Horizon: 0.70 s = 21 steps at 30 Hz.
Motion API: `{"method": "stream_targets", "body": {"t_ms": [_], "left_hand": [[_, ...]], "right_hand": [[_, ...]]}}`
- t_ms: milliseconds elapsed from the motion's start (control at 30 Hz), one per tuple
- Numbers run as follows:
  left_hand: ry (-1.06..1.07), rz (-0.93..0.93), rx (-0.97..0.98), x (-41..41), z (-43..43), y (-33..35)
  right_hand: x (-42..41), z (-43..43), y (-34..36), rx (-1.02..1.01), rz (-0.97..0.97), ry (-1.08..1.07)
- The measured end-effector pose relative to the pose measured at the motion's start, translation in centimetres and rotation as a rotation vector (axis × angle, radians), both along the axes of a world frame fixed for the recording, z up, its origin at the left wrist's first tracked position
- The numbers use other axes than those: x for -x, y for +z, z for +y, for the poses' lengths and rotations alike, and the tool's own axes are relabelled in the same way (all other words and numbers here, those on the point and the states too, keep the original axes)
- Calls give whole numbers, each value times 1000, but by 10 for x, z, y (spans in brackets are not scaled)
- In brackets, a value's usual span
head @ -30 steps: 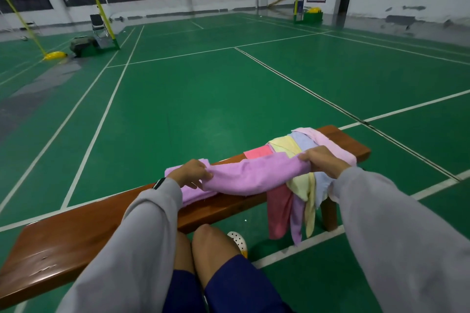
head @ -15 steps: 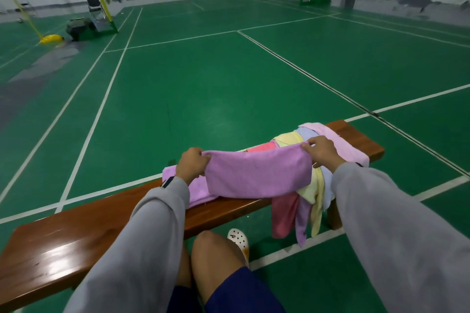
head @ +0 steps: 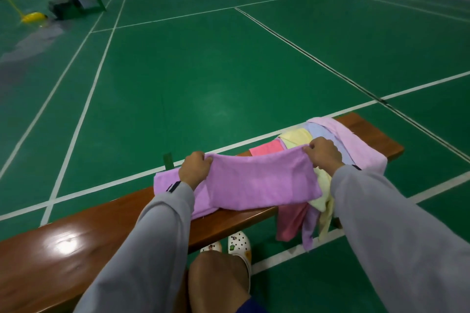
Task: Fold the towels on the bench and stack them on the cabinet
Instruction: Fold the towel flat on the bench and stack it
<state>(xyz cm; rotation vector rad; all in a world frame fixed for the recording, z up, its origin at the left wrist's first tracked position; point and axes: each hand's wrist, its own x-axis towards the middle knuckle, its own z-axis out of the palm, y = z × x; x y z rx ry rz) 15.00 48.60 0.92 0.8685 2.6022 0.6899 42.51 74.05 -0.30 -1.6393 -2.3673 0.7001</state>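
Towel pile [head: 351, 140]: four; purple towel [head: 262, 180]: one, held.

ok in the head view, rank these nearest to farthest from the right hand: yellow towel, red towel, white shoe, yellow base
From the right hand, gripping the purple towel:
1. yellow towel, just beside it on the bench
2. red towel, further left on the bench
3. white shoe, down under the bench
4. yellow base, far off, upper left
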Motion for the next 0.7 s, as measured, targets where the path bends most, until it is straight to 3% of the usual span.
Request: {"method": "stream_targets", "body": {"t_ms": [200,400,500,700], "left_hand": [[22,-71,70,5,11,-28],[32,-278,183,-1,13,-22],[63,-455,228,-5,14,-17],[-2,-429,267,-17,16,-16]], "right_hand": [[11,4,-25,-30,-98,34],[48,-26,-17,-230,-288,180],[74,-41,-17,-76,-183,278],[119,-84,-29,179,52,386]]}}
